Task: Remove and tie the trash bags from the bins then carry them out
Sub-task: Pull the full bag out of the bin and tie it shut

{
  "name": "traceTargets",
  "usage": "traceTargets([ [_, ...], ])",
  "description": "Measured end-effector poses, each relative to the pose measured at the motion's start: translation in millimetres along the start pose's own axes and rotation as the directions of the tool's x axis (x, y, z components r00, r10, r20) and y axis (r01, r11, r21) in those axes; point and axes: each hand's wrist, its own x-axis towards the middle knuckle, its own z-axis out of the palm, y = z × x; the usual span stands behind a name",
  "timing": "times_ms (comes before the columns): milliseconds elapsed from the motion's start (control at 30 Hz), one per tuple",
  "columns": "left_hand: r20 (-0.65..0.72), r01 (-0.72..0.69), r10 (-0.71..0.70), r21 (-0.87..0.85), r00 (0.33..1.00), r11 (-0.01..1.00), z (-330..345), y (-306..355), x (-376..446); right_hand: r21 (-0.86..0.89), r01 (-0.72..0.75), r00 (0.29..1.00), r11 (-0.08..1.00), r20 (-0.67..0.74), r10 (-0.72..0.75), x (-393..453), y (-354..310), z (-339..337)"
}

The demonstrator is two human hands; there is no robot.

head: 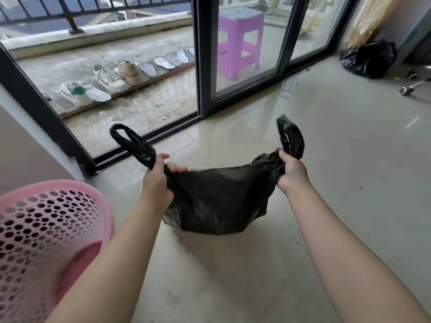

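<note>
Black plastic trash bag (pixel 219 197) hangs mid-frame, stretched between both hands above the glossy tile floor (pixel 338 141), w/ its dark shadow on the tiles right under it. Left hand (pixel 156 177) is curled tight round the bag's left top corner; the left handle loop (pixel 133 143) sticks up and out toward 10 o'clock from the fist. Right hand (pixel 291 170) is fisted round the bunched right corner; the right handle loop (pixel 291 136) stands up toward 12 o'clock above the knuckles. Bag mouth is pulled taut btwn the two fists, body sagging below; not knotted.

Pink perforated bin (pixel 46 241) sits at 8 o'clock, lower-left corner, tilted toward the camera, just beside the left forearm; no liner visible in it.

Second black trash bag (pixel 370 59) lies on the floor at 2 o'clock, against the base of a cream curtain (pixel 368 19), well apart from the hands. Chrome chair-base casters (pixel 412 82) show at 3 o'clock, near that bag.

Dark-framed sliding glass door (pixel 203 57) runs across the top, open on the left side. Beyond it on the balcony: white sneakers (pixel 102 82) and a row of insoles (pixel 168 60) lined along a ledge at 11 o'clock, purple plastic stool (pixel 240 40) at 12 o'clock behind the glass, dark railing (pixel 70 10) at top left.
</note>
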Motion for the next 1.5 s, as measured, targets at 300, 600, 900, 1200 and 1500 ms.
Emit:
traceTargets([
  [300,0.116,0.152,-0.273,0.6,0.955,0.786,-7.0,-16.7,2.0,-0.219,-0.085,0.994,0.972,0.045,0.097,-6.6,10.4,9.0],
  [600,0.102,0.273,-0.343,0.417,0.934,0.867,-17.3,-4.5,5.1,-0.728,-0.107,0.88,0.677,0.248,0.406,-17.3,14.5,5.8],
  [900,0.028,0.222,-0.398,0.794,0.917,0.566,-18.3,-14.8,3.0,-0.77,0.339,0.875,0.541,0.47,0.121,-24.0,34.8,17.7],
  [1200,0.348,0.351,-0.665,0.64,0.66,0.683,-30.4,0.8,9.1,-0.858,0.447,0.79,0.253,0.511,0.337,-33.3,44.0,26.4],
  [1500,0.148,0.28,-0.379,0.447,0.914,0.85,-11.1,-1.3,0.7,-0.844,0.532,0.726,-0.061,0.418,0.546,-41.3,43.1,33.4],
])
